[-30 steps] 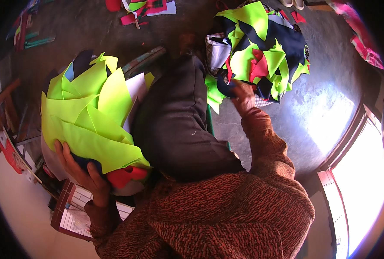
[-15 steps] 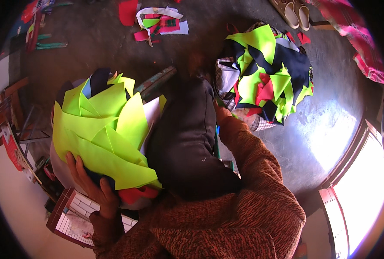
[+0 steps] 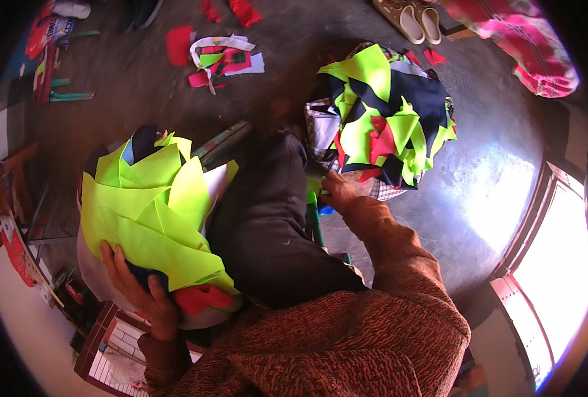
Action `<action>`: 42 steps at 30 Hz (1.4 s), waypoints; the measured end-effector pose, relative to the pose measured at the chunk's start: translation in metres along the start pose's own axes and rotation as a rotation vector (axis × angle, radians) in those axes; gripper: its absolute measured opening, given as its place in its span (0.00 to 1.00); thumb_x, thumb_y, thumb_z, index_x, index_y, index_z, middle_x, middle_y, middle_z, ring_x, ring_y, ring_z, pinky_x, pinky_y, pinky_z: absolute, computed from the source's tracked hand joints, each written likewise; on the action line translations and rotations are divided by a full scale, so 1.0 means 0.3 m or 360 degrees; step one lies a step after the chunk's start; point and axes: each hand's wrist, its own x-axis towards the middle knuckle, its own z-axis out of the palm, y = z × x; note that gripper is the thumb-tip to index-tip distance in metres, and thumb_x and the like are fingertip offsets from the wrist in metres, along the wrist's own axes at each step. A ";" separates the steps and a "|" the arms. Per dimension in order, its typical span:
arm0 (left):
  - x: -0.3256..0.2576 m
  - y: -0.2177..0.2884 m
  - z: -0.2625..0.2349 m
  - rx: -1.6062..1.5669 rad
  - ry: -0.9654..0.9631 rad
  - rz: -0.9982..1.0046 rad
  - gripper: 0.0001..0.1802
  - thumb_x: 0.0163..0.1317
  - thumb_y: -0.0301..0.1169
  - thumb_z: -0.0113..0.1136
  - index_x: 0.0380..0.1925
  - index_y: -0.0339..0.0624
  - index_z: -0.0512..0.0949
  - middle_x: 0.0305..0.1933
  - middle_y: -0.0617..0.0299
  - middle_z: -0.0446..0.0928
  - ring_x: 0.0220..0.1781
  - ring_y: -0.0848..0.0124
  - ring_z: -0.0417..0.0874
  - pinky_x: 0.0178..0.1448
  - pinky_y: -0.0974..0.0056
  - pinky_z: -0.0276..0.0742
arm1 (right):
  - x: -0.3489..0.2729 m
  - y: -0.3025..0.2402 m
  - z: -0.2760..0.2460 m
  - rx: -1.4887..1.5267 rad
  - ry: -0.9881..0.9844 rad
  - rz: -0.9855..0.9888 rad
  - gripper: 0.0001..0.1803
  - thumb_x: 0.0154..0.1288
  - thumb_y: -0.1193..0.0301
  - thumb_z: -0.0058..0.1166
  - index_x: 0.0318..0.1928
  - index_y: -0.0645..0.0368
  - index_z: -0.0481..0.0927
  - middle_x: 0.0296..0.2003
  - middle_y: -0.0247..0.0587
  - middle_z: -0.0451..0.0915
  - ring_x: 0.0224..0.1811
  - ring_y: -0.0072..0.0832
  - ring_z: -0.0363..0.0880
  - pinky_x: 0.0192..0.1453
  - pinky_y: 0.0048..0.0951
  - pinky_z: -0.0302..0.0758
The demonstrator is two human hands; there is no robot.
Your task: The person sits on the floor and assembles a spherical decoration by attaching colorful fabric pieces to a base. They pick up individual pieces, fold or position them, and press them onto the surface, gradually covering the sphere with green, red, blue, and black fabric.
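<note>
A bulging bundle of bright yellow-green fabric pieces [image 3: 135, 205], with some navy and red among them, sits at the left against my leg. My left hand [image 3: 142, 291] rests on its near left side, fingers spread along the cloth. By the near left side of a second heap of fabric scraps [image 3: 410, 92], yellow-green, navy and red in a checked cloth, is my right hand [image 3: 339, 192]. Its fingers are closed on a small yellow-green fabric scrap [image 3: 315, 188], mostly hidden beside my dark trouser leg [image 3: 261, 198].
Scraps and a white strip [image 3: 224, 41] lie on the dark floor ahead. Tan clogs [image 3: 410, 23] stand at the far right, near a pink plaid cloth [image 3: 539, 59]. A wooden chair [image 3: 6, 178] is at the left. Bright light enters through a doorway [image 3: 558, 264] at the right.
The view has shifted slightly. My right hand has drawn back from the scrap heap's edge, now showing with a bit of yellow-green fabric in its fingers. My left hand stays on the bundle.
</note>
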 end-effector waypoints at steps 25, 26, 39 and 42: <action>-0.006 0.010 0.001 0.0005 0.0064 0.0012 0.33 0.67 0.49 0.38 0.62 0.33 0.60 0.69 0.43 0.54 0.69 0.47 0.55 0.69 0.49 0.49 | 0.139 0.245 -0.213 0.0025 0.0491 0.1542 0.30 0.38 0.55 0.70 0.42 0.55 0.75 0.38 0.50 0.81 0.43 0.47 0.79 0.46 0.44 0.74; 0.006 0.016 -0.006 0.0020 0.0053 0.0036 0.31 0.66 0.46 0.41 0.61 0.33 0.60 0.68 0.42 0.55 0.69 0.47 0.55 0.69 0.50 0.48 | 0.110 0.244 -0.178 0.0066 0.0477 0.1534 0.29 0.39 0.55 0.70 0.41 0.55 0.76 0.37 0.51 0.81 0.42 0.49 0.79 0.45 0.44 0.74; -0.037 -0.036 0.013 0.0090 0.0315 0.0207 0.28 0.62 0.39 0.47 0.61 0.40 0.62 0.66 0.47 0.59 0.69 0.50 0.57 0.68 0.49 0.50 | -0.243 0.301 -0.502 0.0719 0.1499 0.0705 0.26 0.46 0.70 0.68 0.49 0.59 0.76 0.39 0.39 0.82 0.40 0.28 0.79 0.46 0.29 0.74; -0.052 -0.042 0.023 0.0096 0.0366 0.0166 0.27 0.63 0.41 0.47 0.61 0.44 0.62 0.66 0.49 0.59 0.69 0.51 0.56 0.68 0.48 0.50 | -0.274 0.204 -0.647 0.1070 0.1705 0.0459 0.26 0.46 0.75 0.66 0.49 0.59 0.76 0.40 0.34 0.81 0.41 0.23 0.78 0.47 0.25 0.74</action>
